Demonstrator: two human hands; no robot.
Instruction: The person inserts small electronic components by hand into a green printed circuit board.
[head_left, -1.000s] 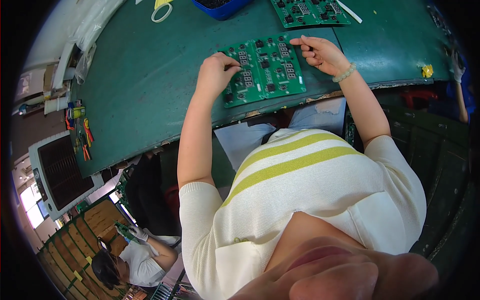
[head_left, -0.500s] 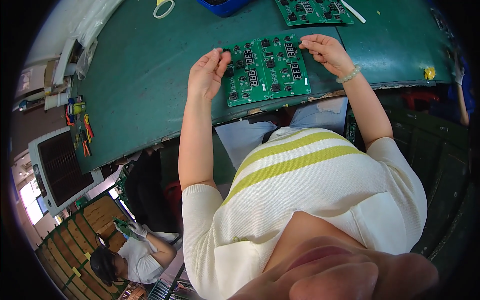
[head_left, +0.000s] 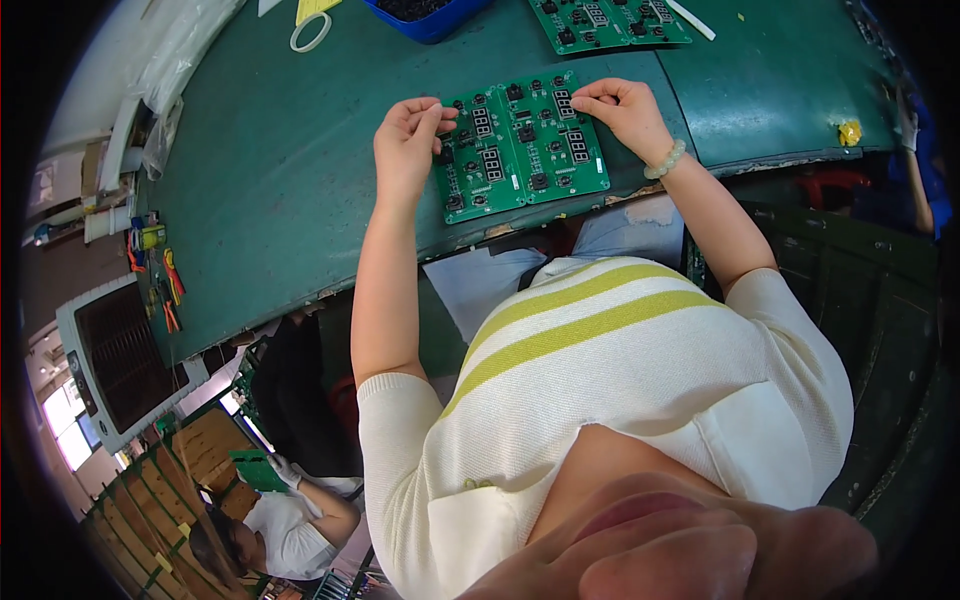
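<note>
A green circuit board panel (head_left: 510,187), with black digit displays and several black push buttons, lies on the green table before me. My left hand (head_left: 408,145) is at its upper left edge, fingers curled and thumb against them; whatever they hold is too small to make out. Over the upper right digit display (head_left: 565,104), the thumb and index finger of my right hand (head_left: 628,112) are pinched together. Anything between those fingertips is hidden. A pale bead bracelet (head_left: 666,160) circles my right wrist.
Beyond the panel stands a blue bin (head_left: 430,25) of small black parts. A second circuit board panel (head_left: 610,40) and a white stick (head_left: 692,18) lie at the far right, a tape ring (head_left: 310,32) at the far left. Behind on the left, a gloved person holds a green board (head_left: 258,470).
My right hand has moved inward from the panel's right edge onto the upper right display. My left hand stays at the left edge. The whole view has shifted slightly.
</note>
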